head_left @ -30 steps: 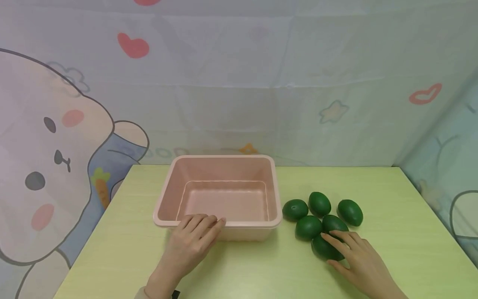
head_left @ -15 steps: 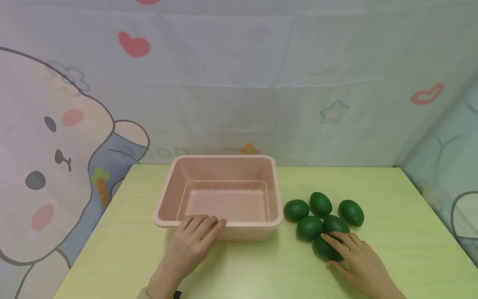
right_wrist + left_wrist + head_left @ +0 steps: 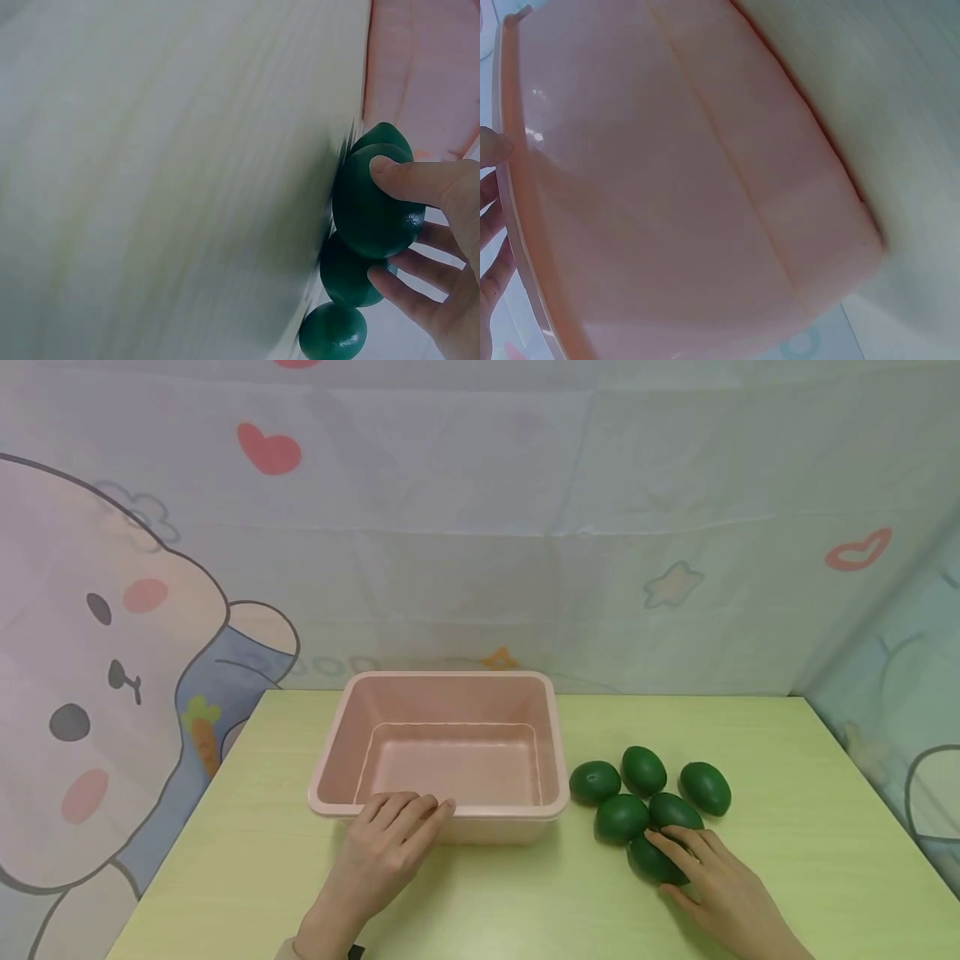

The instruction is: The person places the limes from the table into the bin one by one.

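A pale printed backdrop hangs behind the table's far edge, a large cartoon animal filling the part beyond the left edge; low down, near the far left corner, runs a row of faint rounded marks, possibly lettering, too pale to read. The yellow-green table carries a pink bin left of its middle, close to the far edge. The left hand covers part of the bin's near rim, pinching it with the thumb outside and fingers inside. Between the bin and the table's right edge, the right hand curls thumb and fingers around the nearest green fruit, which lies on the table, and hides part of it. Five other green fruits crowd beyond this one, between it and the far edge, one just beside the bin. A small dark item shows by the left wrist.
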The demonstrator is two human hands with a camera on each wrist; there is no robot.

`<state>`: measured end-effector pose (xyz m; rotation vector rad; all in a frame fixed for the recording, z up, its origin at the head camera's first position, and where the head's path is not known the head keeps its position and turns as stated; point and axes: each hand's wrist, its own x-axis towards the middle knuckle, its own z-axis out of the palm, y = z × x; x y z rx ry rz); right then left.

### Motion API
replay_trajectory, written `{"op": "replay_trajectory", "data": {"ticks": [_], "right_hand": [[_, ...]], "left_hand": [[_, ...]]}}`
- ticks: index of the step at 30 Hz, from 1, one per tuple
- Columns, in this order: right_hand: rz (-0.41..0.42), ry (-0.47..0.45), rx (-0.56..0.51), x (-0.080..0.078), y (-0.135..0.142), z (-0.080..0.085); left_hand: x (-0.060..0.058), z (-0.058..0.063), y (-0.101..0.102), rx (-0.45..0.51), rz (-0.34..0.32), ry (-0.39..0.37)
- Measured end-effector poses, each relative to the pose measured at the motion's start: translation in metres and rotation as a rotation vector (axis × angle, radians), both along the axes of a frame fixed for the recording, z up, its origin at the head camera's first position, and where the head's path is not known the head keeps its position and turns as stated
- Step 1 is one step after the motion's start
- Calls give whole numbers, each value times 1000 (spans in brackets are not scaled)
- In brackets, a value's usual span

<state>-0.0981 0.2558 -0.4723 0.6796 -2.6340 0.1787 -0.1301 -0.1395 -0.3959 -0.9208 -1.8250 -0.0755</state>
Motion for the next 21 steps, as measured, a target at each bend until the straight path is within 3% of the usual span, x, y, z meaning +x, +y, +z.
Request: {"op": "replay_trajectory", "data": {"ticks": [21], "right_hand": [[20,28,-11,2,0,-3]], "left_hand": [[-1,0,0,3,-12,1]]}}
